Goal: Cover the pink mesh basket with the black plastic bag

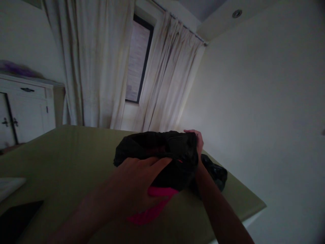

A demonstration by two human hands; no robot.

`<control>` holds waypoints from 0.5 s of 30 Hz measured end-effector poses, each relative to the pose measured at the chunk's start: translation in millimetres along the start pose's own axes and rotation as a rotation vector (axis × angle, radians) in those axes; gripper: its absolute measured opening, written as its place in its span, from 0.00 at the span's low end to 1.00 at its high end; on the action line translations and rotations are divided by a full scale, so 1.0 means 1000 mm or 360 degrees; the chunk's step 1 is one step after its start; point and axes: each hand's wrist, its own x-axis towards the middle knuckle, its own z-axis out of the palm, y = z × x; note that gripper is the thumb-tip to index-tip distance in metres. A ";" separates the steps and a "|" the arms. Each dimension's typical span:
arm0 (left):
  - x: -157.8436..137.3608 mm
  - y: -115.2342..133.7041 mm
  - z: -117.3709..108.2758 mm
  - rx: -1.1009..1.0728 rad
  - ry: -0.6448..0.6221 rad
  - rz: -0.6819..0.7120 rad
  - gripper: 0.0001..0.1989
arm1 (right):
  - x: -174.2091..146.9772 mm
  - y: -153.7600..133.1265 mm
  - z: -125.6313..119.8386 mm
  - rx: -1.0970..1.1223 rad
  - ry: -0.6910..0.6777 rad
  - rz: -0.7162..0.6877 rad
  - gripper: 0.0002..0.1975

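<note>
Presently we are holding a black garment [162, 152], bunched into a soft, rumpled mound, dull and matte in the dim light. A bright pink cloth [154, 203] is showing beneath its near edge. Both are lying on a bed [63, 162] covered by a smooth olive-green sheet. Our left hand [137, 183] is pressing flat on the near side, fingers spread; our right hand [198, 142] is curling over the far right edge, gripping it.
</note>
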 end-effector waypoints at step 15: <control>0.006 0.019 -0.003 0.0109 -0.0076 -0.0107 0.60 | 0.125 -0.154 0.100 0.0529 -0.0776 -0.0585 0.28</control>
